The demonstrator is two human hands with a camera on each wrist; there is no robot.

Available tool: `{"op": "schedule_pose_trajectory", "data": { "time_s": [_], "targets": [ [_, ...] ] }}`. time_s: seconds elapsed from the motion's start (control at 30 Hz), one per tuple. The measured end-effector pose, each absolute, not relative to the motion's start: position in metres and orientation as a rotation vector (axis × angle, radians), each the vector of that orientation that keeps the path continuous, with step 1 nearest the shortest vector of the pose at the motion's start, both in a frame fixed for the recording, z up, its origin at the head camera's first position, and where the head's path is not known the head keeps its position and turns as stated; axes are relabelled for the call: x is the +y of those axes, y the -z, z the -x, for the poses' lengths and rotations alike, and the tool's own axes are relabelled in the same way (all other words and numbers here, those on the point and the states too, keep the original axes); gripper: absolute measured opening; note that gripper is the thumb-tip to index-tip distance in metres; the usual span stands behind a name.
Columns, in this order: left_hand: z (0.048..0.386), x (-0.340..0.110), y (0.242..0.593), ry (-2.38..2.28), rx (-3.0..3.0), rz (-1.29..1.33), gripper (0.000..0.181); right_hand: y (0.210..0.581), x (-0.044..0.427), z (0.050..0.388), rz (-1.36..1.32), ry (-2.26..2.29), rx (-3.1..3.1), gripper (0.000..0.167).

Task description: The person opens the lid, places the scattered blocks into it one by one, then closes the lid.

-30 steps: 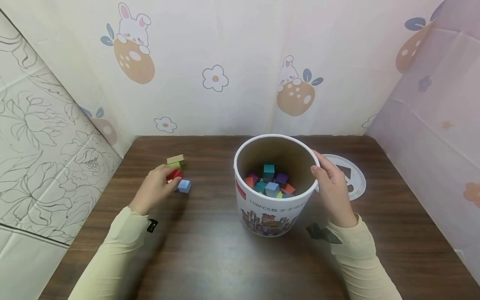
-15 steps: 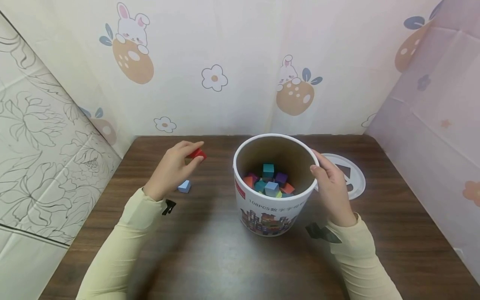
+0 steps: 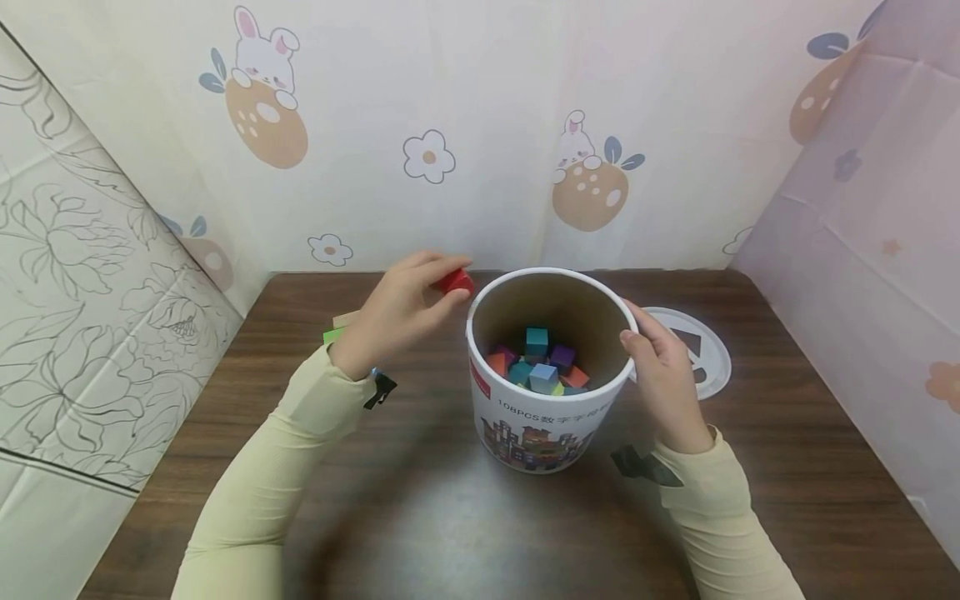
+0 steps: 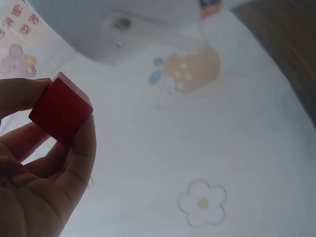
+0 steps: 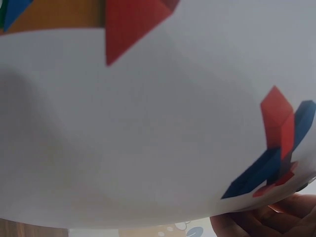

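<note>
In the head view the left hand (image 3: 401,308) pinches a red block (image 3: 456,282) between thumb and fingers, just left of the rim of a white printed bucket (image 3: 551,417). The left wrist view shows the red block (image 4: 61,107) tilted, one corner up, in the fingers. Several coloured blocks, among them a light blue one (image 3: 543,378) and a teal one (image 3: 536,340), lie inside the bucket. My right hand (image 3: 666,375) grips the bucket's right rim, thumb over the edge. In the right wrist view the bucket (image 5: 148,133) hides most of the right hand (image 5: 271,219).
A white lid (image 3: 716,358) lies on the wooden table behind the right hand. Partly covered by the left hand and wrist are a green block (image 3: 333,335) and a plain wood block (image 3: 345,319) at the left. Patterned cloth hangs behind the table's back edge.
From among the blocks at the left, the left hand has lifted the red block and carried it right, up to the bucket's rim. The right hand and bucket have stayed in place.
</note>
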State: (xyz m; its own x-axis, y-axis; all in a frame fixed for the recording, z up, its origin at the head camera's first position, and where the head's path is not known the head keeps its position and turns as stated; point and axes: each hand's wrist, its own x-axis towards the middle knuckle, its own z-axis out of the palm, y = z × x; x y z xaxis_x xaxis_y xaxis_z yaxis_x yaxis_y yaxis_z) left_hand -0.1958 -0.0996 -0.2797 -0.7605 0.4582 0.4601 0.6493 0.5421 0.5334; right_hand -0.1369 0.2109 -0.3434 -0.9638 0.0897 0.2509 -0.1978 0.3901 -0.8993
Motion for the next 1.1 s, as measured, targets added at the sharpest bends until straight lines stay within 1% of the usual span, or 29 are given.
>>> {"op": "schedule_pose_trajectory", "data": {
  "time_s": [0.37, 0.77, 1.1],
  "targets": [
    [0.196, -0.051, 0.269, 1.033, -2.508, 1.166, 0.042, 0.343, 0.210, 0.137, -0.101, -1.596, -2.386, 0.042],
    [0.202, -0.011, 0.269, 0.947, -2.666, 1.241, 0.044, 0.342, 0.212, 0.137, -0.100, -1.574, -2.407, 0.043],
    [0.209, 0.005, 0.278, 0.772, -2.751, 1.307, 0.044, 0.342, 0.212, 0.136, -0.108, -1.568, -2.414, 0.043]
  ]
}}
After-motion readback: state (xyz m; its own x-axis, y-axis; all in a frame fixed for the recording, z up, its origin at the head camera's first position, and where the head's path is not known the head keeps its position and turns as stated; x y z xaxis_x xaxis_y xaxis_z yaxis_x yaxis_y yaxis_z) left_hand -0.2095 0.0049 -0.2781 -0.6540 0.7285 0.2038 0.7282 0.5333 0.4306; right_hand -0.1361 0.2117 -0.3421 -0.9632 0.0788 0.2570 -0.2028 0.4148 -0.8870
